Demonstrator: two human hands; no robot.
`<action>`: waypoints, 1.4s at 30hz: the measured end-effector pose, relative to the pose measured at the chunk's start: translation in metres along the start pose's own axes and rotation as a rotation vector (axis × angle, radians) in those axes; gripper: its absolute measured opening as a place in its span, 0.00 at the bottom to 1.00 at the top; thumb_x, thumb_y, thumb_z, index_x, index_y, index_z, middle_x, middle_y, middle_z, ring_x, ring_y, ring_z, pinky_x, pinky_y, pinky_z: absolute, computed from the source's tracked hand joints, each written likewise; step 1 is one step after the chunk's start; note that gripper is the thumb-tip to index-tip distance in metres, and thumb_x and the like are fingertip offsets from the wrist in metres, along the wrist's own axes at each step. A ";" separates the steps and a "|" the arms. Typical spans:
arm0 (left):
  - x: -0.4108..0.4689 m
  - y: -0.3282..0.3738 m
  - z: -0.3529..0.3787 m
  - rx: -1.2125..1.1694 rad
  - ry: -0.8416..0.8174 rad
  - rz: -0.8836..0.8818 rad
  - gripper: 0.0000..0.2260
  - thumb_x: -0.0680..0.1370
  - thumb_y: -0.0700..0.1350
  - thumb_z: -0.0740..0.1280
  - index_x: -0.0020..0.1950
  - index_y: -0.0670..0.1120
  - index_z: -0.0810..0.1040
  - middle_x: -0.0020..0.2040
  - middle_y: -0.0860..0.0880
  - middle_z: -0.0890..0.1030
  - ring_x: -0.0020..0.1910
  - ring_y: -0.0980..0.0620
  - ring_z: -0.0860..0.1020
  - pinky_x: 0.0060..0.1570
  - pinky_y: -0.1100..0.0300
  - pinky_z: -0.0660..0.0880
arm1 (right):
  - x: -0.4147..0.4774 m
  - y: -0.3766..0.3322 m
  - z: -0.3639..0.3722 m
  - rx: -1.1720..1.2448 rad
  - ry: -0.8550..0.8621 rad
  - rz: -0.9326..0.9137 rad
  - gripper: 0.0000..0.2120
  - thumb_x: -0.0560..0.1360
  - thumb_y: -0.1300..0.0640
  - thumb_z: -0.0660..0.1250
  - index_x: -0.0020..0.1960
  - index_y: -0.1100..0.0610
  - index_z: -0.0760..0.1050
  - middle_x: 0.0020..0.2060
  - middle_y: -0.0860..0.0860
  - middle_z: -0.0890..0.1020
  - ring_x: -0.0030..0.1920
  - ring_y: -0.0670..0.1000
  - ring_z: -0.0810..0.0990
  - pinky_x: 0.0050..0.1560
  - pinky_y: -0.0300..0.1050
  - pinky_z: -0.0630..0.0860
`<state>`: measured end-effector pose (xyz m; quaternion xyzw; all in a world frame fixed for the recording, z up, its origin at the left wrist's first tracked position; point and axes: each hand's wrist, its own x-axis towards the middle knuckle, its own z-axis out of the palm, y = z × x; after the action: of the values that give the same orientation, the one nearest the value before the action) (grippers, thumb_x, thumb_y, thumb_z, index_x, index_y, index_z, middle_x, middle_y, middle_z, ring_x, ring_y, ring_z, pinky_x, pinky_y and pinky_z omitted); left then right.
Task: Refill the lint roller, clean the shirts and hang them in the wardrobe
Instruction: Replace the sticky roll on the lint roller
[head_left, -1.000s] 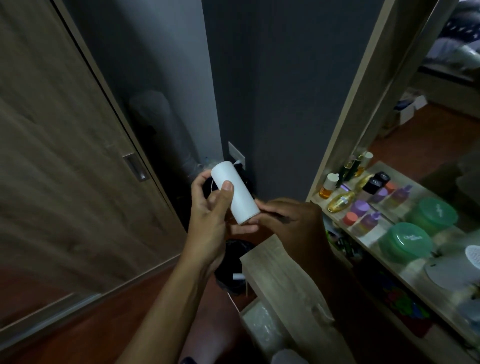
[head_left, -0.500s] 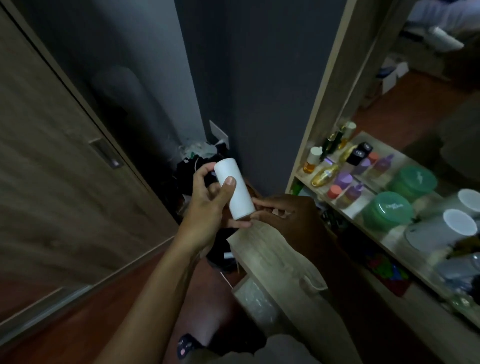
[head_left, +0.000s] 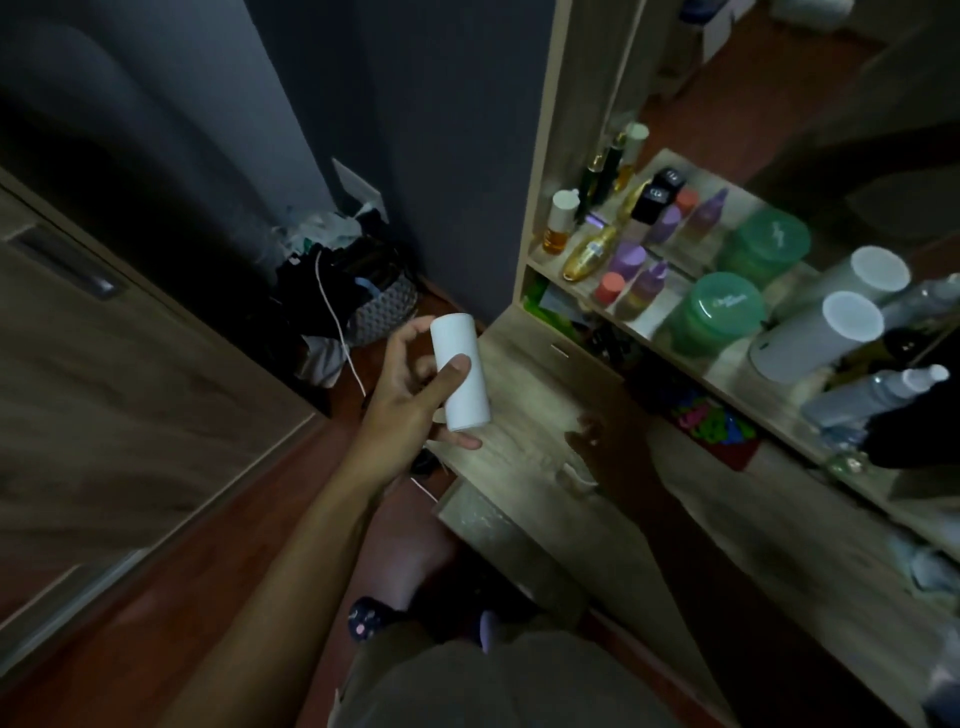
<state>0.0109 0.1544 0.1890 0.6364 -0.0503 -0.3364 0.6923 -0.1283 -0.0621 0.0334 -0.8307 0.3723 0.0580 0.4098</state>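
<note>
Left hand (head_left: 415, 400): closed around the white lint roller refill (head_left: 460, 372), thumb pressed across its front, fingers wrapped behind. Refill held nearly upright, top tilted slightly left, in the air above the left end of the wooden dresser top (head_left: 524, 395). Little finger extends below the roll and overlaps the dresser edge; contact cannot be told.

Right hand (head_left: 582, 441): dark and blurred, lying low over the dresser top to the right of the refill, apart from it. Whether it is spread or holding anything cannot be told.

Right of the hands: a mirror shelf (head_left: 691, 358) carrying small bottles, among them an amber bottle (head_left: 558, 223) and a gold bottle (head_left: 589, 254) at the far left end, then purple-capped bottles (head_left: 626, 260), a green-lidded jar (head_left: 714, 312), and a white cylinder (head_left: 815, 338) nearer right.

Far, beyond the left hand: a grey woven basket (head_left: 382, 306) heaped with dark clothes on the floor in the corner, against the dark wall; a white cord (head_left: 337, 322) trails down from it.

Left: wooden wardrobe door (head_left: 130, 374) with a recessed handle (head_left: 67, 262). Reddish-brown floor (head_left: 171, 597) near.
</note>
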 end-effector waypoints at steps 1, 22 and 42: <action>0.001 -0.002 0.001 0.000 -0.013 -0.002 0.21 0.80 0.41 0.68 0.71 0.52 0.66 0.48 0.55 0.82 0.51 0.40 0.83 0.32 0.45 0.83 | -0.001 0.023 0.007 -0.044 0.025 0.033 0.21 0.76 0.50 0.71 0.65 0.59 0.74 0.55 0.56 0.80 0.55 0.56 0.79 0.59 0.52 0.76; -0.020 0.012 -0.014 -0.032 0.135 0.048 0.21 0.79 0.43 0.69 0.70 0.52 0.68 0.50 0.52 0.79 0.48 0.47 0.85 0.31 0.46 0.82 | -0.005 -0.017 0.001 -0.159 -0.066 -0.247 0.13 0.75 0.49 0.71 0.43 0.59 0.81 0.34 0.51 0.82 0.30 0.44 0.83 0.31 0.36 0.79; -0.095 0.090 -0.057 -0.092 0.277 0.243 0.18 0.81 0.43 0.66 0.70 0.53 0.69 0.42 0.48 0.82 0.36 0.52 0.83 0.25 0.59 0.76 | -0.084 -0.269 -0.057 -0.043 -0.074 -0.908 0.24 0.80 0.43 0.56 0.37 0.61 0.72 0.26 0.55 0.77 0.27 0.53 0.78 0.31 0.55 0.74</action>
<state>0.0028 0.2496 0.2944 0.6334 -0.0155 -0.1612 0.7566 -0.0208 0.0487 0.2764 -0.9155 -0.0458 -0.0903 0.3893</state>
